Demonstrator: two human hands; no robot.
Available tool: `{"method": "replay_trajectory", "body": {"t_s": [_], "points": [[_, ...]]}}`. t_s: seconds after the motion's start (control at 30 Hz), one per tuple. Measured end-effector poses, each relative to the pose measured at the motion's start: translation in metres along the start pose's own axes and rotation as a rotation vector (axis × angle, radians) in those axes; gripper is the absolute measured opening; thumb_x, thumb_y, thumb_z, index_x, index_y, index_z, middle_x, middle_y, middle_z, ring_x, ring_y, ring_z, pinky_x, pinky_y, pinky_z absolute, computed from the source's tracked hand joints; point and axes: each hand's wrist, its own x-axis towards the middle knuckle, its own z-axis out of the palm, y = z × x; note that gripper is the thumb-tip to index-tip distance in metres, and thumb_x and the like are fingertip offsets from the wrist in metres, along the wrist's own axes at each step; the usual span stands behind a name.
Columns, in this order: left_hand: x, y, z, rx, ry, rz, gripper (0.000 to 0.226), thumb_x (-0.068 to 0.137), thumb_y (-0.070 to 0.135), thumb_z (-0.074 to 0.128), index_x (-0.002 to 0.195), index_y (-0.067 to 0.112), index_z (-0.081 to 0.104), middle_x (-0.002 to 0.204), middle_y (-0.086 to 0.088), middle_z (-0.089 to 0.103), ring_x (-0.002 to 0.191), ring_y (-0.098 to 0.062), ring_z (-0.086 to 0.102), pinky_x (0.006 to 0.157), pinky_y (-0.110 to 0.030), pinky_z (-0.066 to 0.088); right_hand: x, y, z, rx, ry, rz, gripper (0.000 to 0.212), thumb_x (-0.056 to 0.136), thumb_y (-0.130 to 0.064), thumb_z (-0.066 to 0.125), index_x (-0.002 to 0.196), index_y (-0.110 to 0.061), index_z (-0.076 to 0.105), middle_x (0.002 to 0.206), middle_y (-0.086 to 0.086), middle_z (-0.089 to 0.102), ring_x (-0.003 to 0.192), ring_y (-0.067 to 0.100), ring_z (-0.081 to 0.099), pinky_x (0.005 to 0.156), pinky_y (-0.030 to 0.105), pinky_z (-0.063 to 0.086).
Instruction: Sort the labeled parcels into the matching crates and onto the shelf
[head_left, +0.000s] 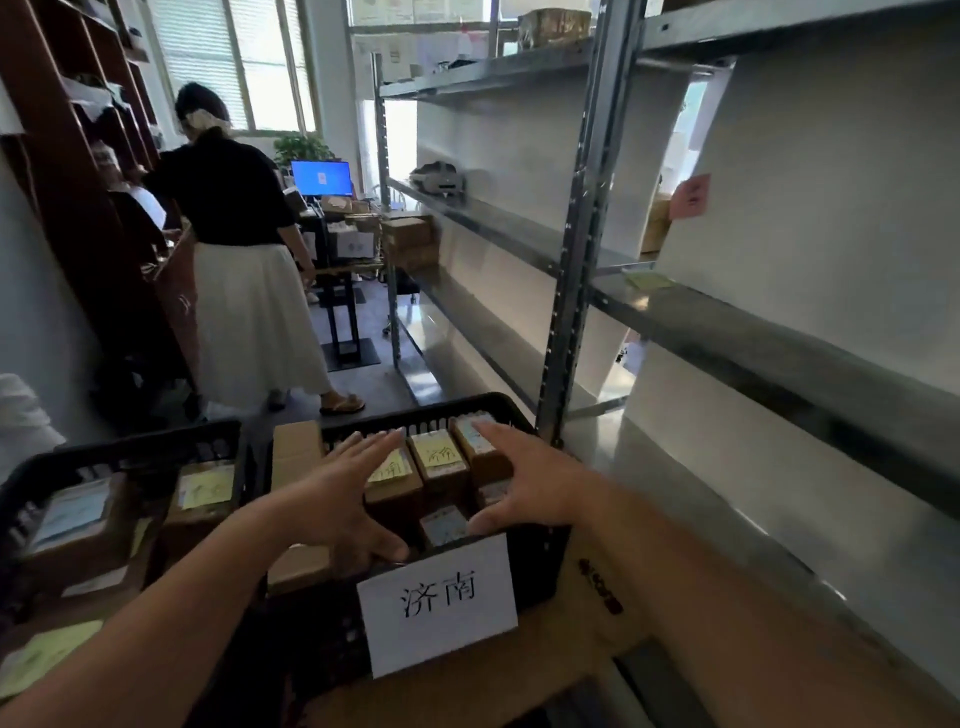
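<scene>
Both hands reach into a black crate (498, 402) carrying a white sign (437, 603) printed 济南 on its near wall. The left hand (340, 499) is spread, fingers (382, 441) apart and straight, over the brown parcels (441, 462) standing upright in the crate. The right hand (524, 480) is also spread, its fingers apart, index tip touching the far right parcel; it grips nothing. Several parcels bear yellow handwritten notes. A 2nd black crate (31, 473) stands just beside, to the left, also holding labeled parcels. A metal shelf (753, 322) stands to the right. A person (234, 208) in a black top stands beyond the crates.
</scene>
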Motion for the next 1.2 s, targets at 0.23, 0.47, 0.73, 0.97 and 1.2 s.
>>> {"method": "replay_trajectory", "body": {"t_s": [0.23,0.47,0.73,0.97,1.2], "points": [[-0.013,0.044,0.007,0.066,-0.076,0.174,0.154,0.036,0.082,0.080,0.157,0.045,-0.007,0.164,0.020,-0.008,0.147,-0.005,-0.021,0.124,-0.049,0.000,-0.086,-0.006,0.005,-0.045,0.109,0.165,0.133,0.061,-0.068,0.089,0.163,-0.050,0.004,0.172,-0.016,0.015,0.156,0.016,0.019,0.124,0.053,0.027],[-0.005,0.119,0.040,0.140,-0.150,0.389,0.154,0.035,0.091,0.073,0.157,0.045,-0.008,0.167,0.012,0.001,0.152,-0.013,-0.007,0.124,-0.054,0.009,-0.195,0.002,-0.002,-0.096,0.236,0.337,0.127,0.068,-0.068,0.086,0.162,-0.050,0.003,0.174,-0.015,0.006,0.159,0.018,0.011,0.126,0.053,0.023],[-0.012,0.243,0.103,0.134,-0.275,0.649,0.138,0.058,0.066,0.085,0.159,0.037,-0.005,0.167,0.013,-0.001,0.153,-0.016,-0.009,0.124,-0.048,0.006,-0.332,0.036,-0.018,-0.112,0.356,0.547,0.134,0.063,-0.077,0.084,0.163,-0.046,0.000,0.174,-0.016,0.007,0.158,0.016,0.017,0.126,0.049,0.026],[-0.048,0.349,0.179,0.129,-0.396,0.774,0.147,0.041,0.082,0.080,0.156,0.047,-0.005,0.165,0.018,0.002,0.153,-0.015,-0.002,0.121,-0.052,0.016,-0.468,0.050,-0.005,-0.073,0.478,0.702,0.135,0.063,-0.076,0.085,0.163,-0.045,0.001,0.174,-0.016,0.007,0.158,0.015,0.015,0.123,0.043,0.022],[-0.107,0.449,0.256,0.194,-0.476,0.912,0.143,0.047,0.078,0.082,0.156,0.046,-0.006,0.167,0.015,0.000,0.154,-0.017,-0.002,0.122,-0.050,0.012,-0.609,0.057,0.020,-0.055,0.563,0.867,0.133,0.065,-0.073,0.087,0.163,-0.046,0.001,0.174,-0.014,0.008,0.158,0.018,0.018,0.121,0.047,0.029]]}}
